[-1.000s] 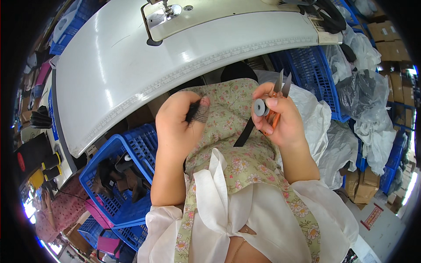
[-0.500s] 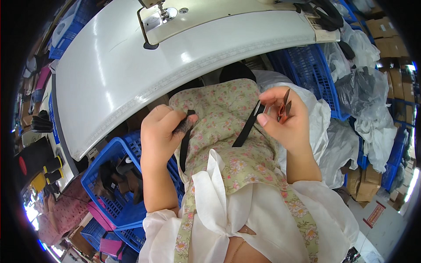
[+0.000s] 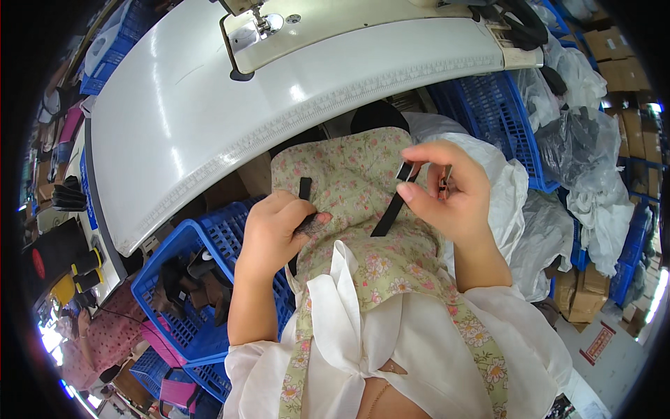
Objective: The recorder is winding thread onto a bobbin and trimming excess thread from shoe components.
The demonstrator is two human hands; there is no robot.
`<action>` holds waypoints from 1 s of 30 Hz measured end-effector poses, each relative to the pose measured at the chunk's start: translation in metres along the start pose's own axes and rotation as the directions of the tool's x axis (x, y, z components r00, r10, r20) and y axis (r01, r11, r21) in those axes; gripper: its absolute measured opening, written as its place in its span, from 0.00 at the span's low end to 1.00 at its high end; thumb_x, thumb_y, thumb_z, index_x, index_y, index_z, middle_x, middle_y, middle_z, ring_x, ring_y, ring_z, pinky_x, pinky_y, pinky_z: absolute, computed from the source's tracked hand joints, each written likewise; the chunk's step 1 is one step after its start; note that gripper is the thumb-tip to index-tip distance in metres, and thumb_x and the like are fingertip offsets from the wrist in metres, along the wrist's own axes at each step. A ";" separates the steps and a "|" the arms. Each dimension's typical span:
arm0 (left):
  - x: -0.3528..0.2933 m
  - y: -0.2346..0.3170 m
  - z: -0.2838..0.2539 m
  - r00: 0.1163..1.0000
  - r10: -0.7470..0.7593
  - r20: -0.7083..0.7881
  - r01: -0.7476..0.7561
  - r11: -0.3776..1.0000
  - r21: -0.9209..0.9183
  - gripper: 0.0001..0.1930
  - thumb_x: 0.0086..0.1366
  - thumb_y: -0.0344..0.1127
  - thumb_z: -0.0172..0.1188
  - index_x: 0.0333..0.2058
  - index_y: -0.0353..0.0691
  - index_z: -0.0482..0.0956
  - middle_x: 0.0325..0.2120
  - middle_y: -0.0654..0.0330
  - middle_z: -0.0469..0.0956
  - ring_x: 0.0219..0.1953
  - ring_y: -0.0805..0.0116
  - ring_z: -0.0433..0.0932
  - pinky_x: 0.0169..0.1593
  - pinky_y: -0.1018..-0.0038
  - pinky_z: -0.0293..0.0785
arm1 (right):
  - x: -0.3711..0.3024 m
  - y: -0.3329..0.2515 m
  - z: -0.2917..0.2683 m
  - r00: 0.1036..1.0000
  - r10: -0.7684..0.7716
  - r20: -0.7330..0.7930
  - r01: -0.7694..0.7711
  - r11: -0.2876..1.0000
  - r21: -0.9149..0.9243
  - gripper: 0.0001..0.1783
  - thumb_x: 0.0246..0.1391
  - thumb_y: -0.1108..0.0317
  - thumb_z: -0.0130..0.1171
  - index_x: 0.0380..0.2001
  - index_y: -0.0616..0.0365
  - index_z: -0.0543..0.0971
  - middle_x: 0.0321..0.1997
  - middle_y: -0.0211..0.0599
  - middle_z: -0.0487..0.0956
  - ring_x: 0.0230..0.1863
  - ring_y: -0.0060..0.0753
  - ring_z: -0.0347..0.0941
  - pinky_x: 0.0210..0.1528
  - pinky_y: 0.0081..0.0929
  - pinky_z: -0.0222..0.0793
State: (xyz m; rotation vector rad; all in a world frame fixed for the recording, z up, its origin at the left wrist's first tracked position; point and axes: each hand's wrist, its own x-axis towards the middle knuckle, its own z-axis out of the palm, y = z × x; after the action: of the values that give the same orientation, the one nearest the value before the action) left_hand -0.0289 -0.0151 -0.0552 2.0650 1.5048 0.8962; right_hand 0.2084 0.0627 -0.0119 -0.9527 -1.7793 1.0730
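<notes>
My right hand pinches a small black piece with silvery edges between thumb and forefinger. Small thread snips, mostly hidden, are tucked behind the curled fingers of the same hand. Below the pinch, a black strap slants down over my flowered apron; I cannot tell whether it joins the black piece. My left hand is closed round a dark, fuzzy clump that looks like thread. Another black strap end shows just above that hand, its lower part hidden.
Ahead lies a white sewing table with a ruler edge and a sewing machine. Blue crates stand at left and right. Plastic bags pile up at right. A person in pink sits at far left.
My left hand has moved down and slightly right, baring the strap end above it. My right hand has turned, so the silvery-edged piece shows and the snips' blades are now mostly hidden.
</notes>
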 end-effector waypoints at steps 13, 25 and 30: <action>0.064 -0.024 0.048 0.711 -0.573 0.407 0.524 0.046 -0.851 0.10 0.60 0.40 0.56 0.29 0.39 0.71 0.16 0.69 0.64 0.17 0.82 0.57 0.22 0.83 0.52 | 0.164 0.080 0.034 0.994 0.032 0.100 0.027 0.841 -0.541 0.17 0.40 0.56 0.60 0.23 0.61 0.76 0.18 0.42 0.74 0.21 0.42 0.71 0.26 0.32 0.66; 0.083 -0.038 0.077 0.691 -0.516 0.507 0.328 -0.401 -0.855 0.08 0.62 0.38 0.54 0.29 0.40 0.70 0.15 0.69 0.64 0.17 0.80 0.59 0.22 0.82 0.55 | 0.168 0.080 0.015 0.990 0.120 0.075 -0.061 0.841 -0.537 0.23 0.39 0.54 0.63 0.37 0.58 0.76 0.27 0.38 0.77 0.28 0.38 0.73 0.32 0.29 0.68; 0.082 -0.036 0.074 0.724 -0.486 0.489 0.294 -0.424 -0.857 0.08 0.62 0.38 0.54 0.29 0.40 0.70 0.15 0.68 0.65 0.17 0.80 0.59 0.22 0.83 0.56 | 0.125 0.050 -0.005 0.915 0.014 0.403 0.257 0.751 -0.609 0.18 0.42 0.67 0.60 0.40 0.54 0.75 0.24 0.36 0.73 0.26 0.39 0.72 0.28 0.31 0.67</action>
State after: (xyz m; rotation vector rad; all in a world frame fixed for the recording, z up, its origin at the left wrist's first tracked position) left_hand 0.0161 0.0764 -0.1109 0.0308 0.7166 1.2021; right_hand 0.1758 0.1927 -0.0231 -1.0427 -2.6090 0.5537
